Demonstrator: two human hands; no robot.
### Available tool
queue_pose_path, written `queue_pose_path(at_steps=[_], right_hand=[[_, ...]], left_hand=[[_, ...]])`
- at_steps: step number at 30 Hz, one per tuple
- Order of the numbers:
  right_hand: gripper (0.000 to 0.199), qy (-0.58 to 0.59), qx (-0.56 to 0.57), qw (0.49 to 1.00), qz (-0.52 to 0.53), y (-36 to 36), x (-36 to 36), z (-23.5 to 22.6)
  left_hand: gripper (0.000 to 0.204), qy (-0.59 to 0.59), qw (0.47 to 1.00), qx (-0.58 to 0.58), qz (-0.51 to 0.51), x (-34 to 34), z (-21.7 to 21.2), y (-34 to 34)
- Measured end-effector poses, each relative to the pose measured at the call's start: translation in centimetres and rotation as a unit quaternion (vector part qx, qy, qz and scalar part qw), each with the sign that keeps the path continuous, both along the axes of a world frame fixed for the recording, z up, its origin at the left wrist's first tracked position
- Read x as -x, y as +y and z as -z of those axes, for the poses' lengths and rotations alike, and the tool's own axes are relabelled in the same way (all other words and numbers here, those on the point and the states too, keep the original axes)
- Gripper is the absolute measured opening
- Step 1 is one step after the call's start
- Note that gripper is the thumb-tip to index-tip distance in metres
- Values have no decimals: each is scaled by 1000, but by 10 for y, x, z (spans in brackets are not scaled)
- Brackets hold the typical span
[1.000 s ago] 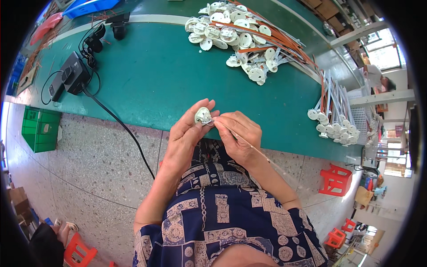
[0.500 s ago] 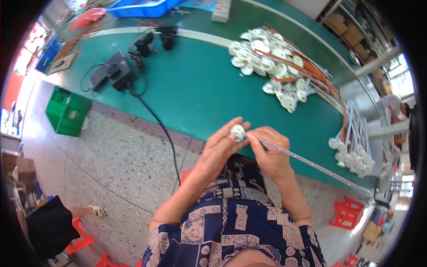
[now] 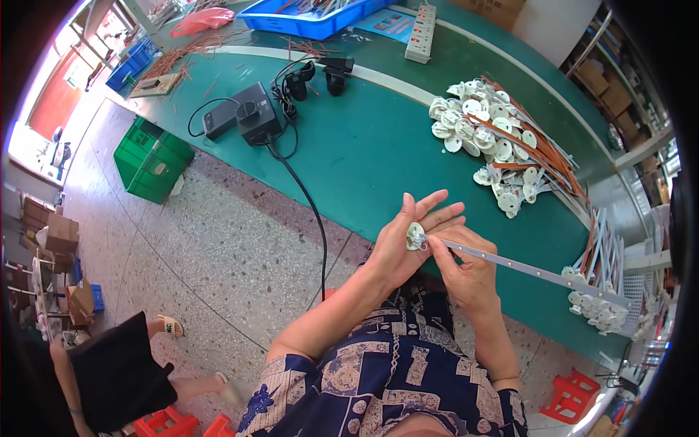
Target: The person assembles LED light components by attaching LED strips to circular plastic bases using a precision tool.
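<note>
**White disc and pale strip in hand at near edge of green table**

Left hand: palm up, fingers spread wide, disc lying against the palm, fingers not wrapped round it. Right hand: thumb and fingers pinched together on the strip's end, right beside the disc; strip runs off to the right, passing in front of the bundle there. Join between disc and strip too small to tell.

Table: smooth green top, pale raised line along it. Pile of white discs with orange and pale strips, right of middle. To the left, black power box with cables; 1 cable hangs over the near edge. Far side: blue tray, white power strip, red bag, reddish scraps.

Room: speckled floor. Green crate just beside the table, left. Red stools lower right (1) and lower left (2). Cardboard boxes far left. 1 other person in black, lower left, partly in view.
</note>
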State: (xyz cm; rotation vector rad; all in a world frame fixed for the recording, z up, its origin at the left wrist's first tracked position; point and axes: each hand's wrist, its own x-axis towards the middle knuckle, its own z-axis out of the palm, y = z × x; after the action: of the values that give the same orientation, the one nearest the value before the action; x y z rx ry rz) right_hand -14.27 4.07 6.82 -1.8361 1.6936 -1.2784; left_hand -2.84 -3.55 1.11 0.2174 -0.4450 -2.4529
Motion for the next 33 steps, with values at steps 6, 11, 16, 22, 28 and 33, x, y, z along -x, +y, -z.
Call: queue_pose_path(at_steps=[6,11,16,22,28,33], right_hand=[[11,-27,-32,999,7,-2,2,8],[11,-53,-34,998,-1,-2,2,11],[9,-52,-44,998,5,0,8,11],[9,-128,-38,991,22,12,29,2],[11,-183,-55,977,94,31,74,-15],[12,-280,-48,949,133,61,95,-28]], left_hand=[[75,-34,999,14,-13,2,5,0],[76,-45,999,16,-18,1,6,3],[78,-55,998,10,-18,4,5,5],[84,-57,996,69,-29,7,-10,13],[65,-89,983,160,10,24,-5,18],[54,-108,977,173,64,53,-12,44]])
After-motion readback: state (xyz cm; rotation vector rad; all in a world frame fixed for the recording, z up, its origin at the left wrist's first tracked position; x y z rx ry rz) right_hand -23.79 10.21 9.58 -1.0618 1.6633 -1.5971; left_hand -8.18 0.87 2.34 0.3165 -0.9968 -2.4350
